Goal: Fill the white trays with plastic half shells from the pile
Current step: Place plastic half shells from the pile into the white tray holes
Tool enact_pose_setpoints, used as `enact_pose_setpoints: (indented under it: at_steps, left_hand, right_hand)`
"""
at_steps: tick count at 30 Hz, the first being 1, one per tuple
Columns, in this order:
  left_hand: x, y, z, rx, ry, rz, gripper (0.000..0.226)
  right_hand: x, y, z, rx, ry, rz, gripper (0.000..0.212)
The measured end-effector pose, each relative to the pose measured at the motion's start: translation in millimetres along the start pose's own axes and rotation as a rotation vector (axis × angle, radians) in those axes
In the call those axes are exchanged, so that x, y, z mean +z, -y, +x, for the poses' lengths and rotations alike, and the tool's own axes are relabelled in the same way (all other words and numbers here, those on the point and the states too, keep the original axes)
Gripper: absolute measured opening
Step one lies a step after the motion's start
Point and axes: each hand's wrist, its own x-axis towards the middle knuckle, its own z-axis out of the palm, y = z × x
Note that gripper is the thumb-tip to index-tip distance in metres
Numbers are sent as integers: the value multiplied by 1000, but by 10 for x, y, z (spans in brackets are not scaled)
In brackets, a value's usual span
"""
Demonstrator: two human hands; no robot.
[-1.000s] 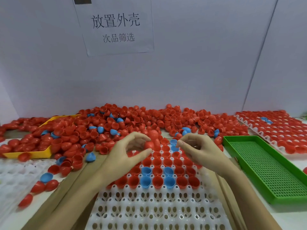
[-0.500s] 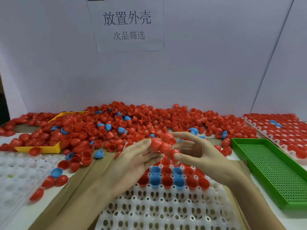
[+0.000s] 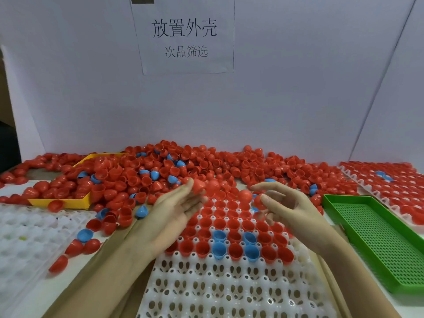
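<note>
Two bare hands above a white tray (image 3: 229,292), palms facing each other. Left hand (image 3: 174,210) spread with straight fingers, fingertips touching a red half shell (image 3: 199,185). Right hand (image 3: 289,207) loosely curled, thumb and fingers pinching another red shell (image 3: 258,202). Far rows of the tray filled with red and blue shells, near rows bare. Behind, a pile of half shells (image 3: 183,171) across the table.

Left hand (image 3: 174,210) palm up, fingers straight — right hand (image 3: 289,207) facing it, fingers loosely curled.
</note>
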Motion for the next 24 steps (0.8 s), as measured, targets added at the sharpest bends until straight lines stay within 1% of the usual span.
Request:
enact_pose_setpoints:
  at_steps: [2,3,5,7,9,11,13,16,19,22,24]
  left_hand:
    - [-152,-36,67,93,-82,-53,35]
    - [-234,-57,85,152,-149,7,36]
    - [-383,-112,128,309,-277,336,40]
    - [-500,-112,141,415,-336,632,47]
    - [-558,-109,158,478,-342,805,44]
    - [-557,-86,159,505,-300,892,30]
    - [-498,-18,140,509,-215,981,20]
    - [-376,98,90,497,4,1152,20]
    - [-251,230,4,432,284,1399,42]
    - [-81,322,-111,455,542,1602,57]
    - [57,373,-209,496,669,1647,63]
  right_hand:
    - [-36,-26,15,44,-59,40,42]
    - [-46,-47,15,55,-75,58,43]
    - [-69,-84,17,74,-83,88,45]
    - [-91,-98,18,94,-103,63,43]
    - [-102,-102,18,108,-117,82,34]
    - [-111,-104,11,122,-122,115,29]
    - [-128,-88,-2,135,-115,109,28]
    - [-166,-94,-3,167,-126,179,29]
    - [-222,-148,5,187,-122,349,28]
    - [-255,-178,7,190,-123,280,21]
    - [-255,-179,7,177,-111,216,17]
